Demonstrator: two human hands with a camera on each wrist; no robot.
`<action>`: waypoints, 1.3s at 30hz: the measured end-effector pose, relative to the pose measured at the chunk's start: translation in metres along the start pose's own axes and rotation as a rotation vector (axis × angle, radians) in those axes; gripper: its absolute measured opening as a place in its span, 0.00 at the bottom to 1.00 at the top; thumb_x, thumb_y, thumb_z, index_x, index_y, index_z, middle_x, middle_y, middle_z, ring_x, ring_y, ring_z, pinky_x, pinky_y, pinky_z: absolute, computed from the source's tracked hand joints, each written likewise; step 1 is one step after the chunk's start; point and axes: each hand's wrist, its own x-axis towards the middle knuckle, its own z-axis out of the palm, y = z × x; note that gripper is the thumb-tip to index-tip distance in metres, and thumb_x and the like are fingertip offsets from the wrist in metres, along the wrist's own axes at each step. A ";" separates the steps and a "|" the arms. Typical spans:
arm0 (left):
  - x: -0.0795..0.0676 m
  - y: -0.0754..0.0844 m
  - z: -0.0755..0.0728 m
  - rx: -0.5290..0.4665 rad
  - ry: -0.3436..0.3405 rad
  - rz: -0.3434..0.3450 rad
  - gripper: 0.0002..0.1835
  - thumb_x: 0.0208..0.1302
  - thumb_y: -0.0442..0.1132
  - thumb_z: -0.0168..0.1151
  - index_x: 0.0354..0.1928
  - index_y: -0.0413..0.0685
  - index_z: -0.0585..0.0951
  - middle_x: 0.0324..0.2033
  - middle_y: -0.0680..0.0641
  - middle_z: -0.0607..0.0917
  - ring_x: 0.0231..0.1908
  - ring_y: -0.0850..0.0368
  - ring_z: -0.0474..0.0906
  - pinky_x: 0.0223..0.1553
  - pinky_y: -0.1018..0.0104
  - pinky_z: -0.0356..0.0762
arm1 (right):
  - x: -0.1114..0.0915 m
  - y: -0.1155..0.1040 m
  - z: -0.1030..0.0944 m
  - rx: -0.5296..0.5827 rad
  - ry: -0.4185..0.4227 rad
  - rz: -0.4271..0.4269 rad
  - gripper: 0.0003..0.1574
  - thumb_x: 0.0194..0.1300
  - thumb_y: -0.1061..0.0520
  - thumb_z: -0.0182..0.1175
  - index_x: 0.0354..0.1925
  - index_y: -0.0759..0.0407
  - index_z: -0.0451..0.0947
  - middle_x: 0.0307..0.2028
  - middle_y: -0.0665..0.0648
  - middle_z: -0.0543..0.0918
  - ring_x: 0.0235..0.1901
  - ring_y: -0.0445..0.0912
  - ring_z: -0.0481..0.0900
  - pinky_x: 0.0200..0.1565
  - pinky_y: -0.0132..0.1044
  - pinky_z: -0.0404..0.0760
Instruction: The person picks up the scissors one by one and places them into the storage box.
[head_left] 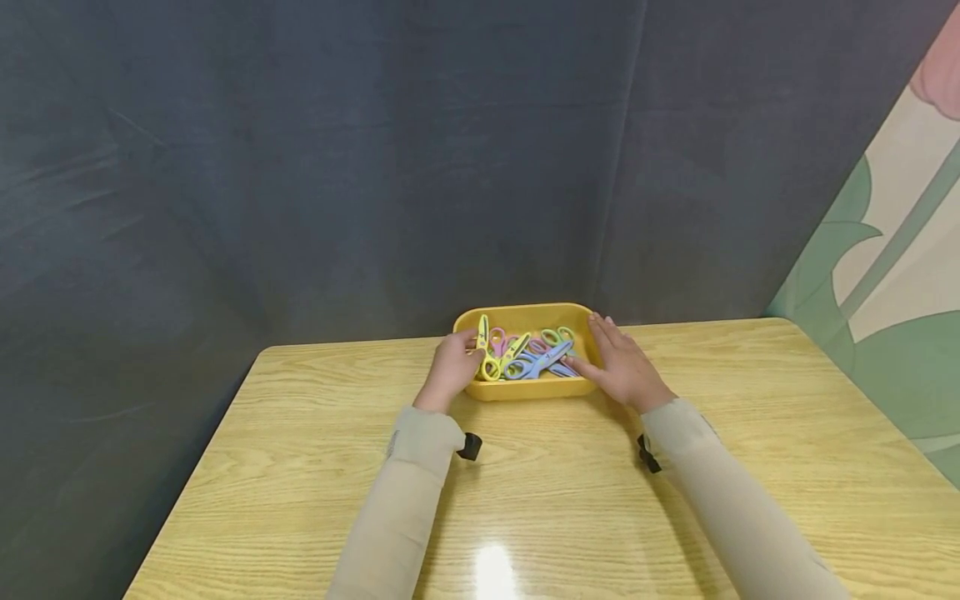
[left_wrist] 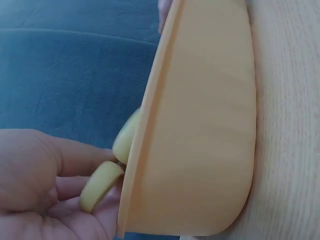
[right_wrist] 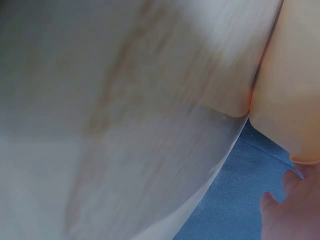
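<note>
A yellow plastic tray [head_left: 528, 390] holds several craft scissors near the table's back edge. My left hand [head_left: 448, 371] is at the tray's left end, its thumb and fingers around a pair of yellow scissors [head_left: 482, 333]. Rounded yellow parts of these scissors [left_wrist: 102, 185] show above the rim in the left wrist view. My right hand [head_left: 624, 371] rests on the tray's right end, fingers straight along the rim and thumb reaching inside, close to blue scissors [head_left: 551, 357]. In the right wrist view only part of the right hand [right_wrist: 295, 212] shows by the rim.
More yellow scissors [head_left: 515, 346], pink scissors [head_left: 498, 340] and green-handled scissors [head_left: 557, 336] lie in the tray. The wooden table [head_left: 315, 450] meets a dark cloth [head_left: 420, 167] behind it. A wall with painted leaves [head_left: 907, 350] is at right.
</note>
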 end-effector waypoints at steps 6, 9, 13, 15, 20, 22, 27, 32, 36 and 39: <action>0.005 0.008 0.008 0.179 0.011 0.039 0.16 0.69 0.24 0.51 0.55 0.32 0.82 0.41 0.39 0.86 0.39 0.48 0.81 0.38 0.63 0.79 | -0.001 -0.001 -0.002 -0.003 -0.006 0.004 0.59 0.74 0.31 0.49 0.80 0.67 0.39 0.80 0.66 0.44 0.79 0.62 0.41 0.75 0.59 0.43; 0.006 0.012 0.014 0.267 0.004 0.061 0.13 0.67 0.22 0.50 0.45 0.32 0.83 0.31 0.42 0.81 0.31 0.51 0.74 0.31 0.64 0.72 | -0.001 -0.002 -0.003 0.001 -0.011 0.009 0.58 0.75 0.33 0.50 0.80 0.67 0.38 0.80 0.66 0.44 0.79 0.62 0.40 0.75 0.59 0.43; 0.007 0.014 0.020 0.382 -0.022 0.073 0.13 0.63 0.19 0.52 0.44 0.32 0.82 0.30 0.44 0.79 0.32 0.51 0.72 0.36 0.58 0.75 | -0.001 -0.004 -0.004 -0.001 -0.020 0.012 0.57 0.75 0.34 0.50 0.80 0.66 0.38 0.80 0.66 0.43 0.79 0.62 0.39 0.75 0.60 0.43; 0.007 0.014 0.022 0.426 -0.029 0.066 0.13 0.61 0.18 0.53 0.45 0.32 0.82 0.31 0.43 0.81 0.32 0.51 0.72 0.38 0.56 0.76 | -0.001 -0.004 -0.005 0.000 -0.021 0.014 0.57 0.75 0.34 0.50 0.80 0.66 0.38 0.80 0.66 0.43 0.79 0.62 0.39 0.75 0.60 0.43; 0.008 0.013 0.027 0.509 -0.023 0.057 0.12 0.60 0.19 0.56 0.43 0.32 0.82 0.33 0.40 0.84 0.31 0.51 0.73 0.39 0.54 0.79 | -0.001 -0.005 -0.006 0.003 -0.019 0.015 0.57 0.75 0.35 0.51 0.80 0.66 0.38 0.80 0.67 0.43 0.79 0.62 0.40 0.75 0.60 0.43; 0.008 0.013 0.030 0.534 -0.008 0.063 0.11 0.59 0.19 0.57 0.41 0.32 0.83 0.33 0.40 0.85 0.31 0.50 0.76 0.39 0.53 0.80 | -0.002 -0.005 -0.006 0.002 -0.020 0.015 0.57 0.75 0.35 0.51 0.80 0.67 0.38 0.80 0.67 0.43 0.79 0.62 0.40 0.75 0.60 0.43; 0.006 0.012 0.036 0.616 0.029 0.073 0.10 0.60 0.22 0.61 0.43 0.32 0.84 0.35 0.38 0.86 0.38 0.45 0.84 0.43 0.52 0.82 | -0.003 -0.005 -0.006 0.000 -0.018 0.014 0.57 0.75 0.35 0.51 0.80 0.67 0.39 0.80 0.67 0.44 0.78 0.63 0.41 0.75 0.60 0.43; 0.003 0.013 0.039 0.693 0.049 0.087 0.12 0.62 0.24 0.61 0.47 0.31 0.84 0.38 0.36 0.85 0.41 0.42 0.84 0.45 0.51 0.82 | -0.003 -0.005 -0.006 0.000 -0.016 0.009 0.57 0.75 0.35 0.51 0.80 0.68 0.39 0.80 0.68 0.44 0.78 0.63 0.41 0.75 0.60 0.44; 0.001 0.013 0.042 0.748 0.071 0.112 0.11 0.62 0.25 0.62 0.46 0.32 0.84 0.36 0.36 0.85 0.40 0.42 0.84 0.45 0.52 0.81 | -0.002 -0.005 -0.005 0.006 -0.015 0.007 0.57 0.75 0.35 0.51 0.80 0.68 0.39 0.80 0.67 0.44 0.78 0.63 0.41 0.75 0.60 0.43; 0.000 0.014 0.043 0.776 0.087 0.125 0.10 0.61 0.26 0.63 0.44 0.33 0.85 0.35 0.37 0.85 0.39 0.42 0.84 0.44 0.53 0.81 | -0.002 -0.004 -0.005 0.007 -0.015 0.006 0.57 0.75 0.35 0.51 0.80 0.68 0.39 0.80 0.68 0.44 0.78 0.63 0.41 0.75 0.60 0.43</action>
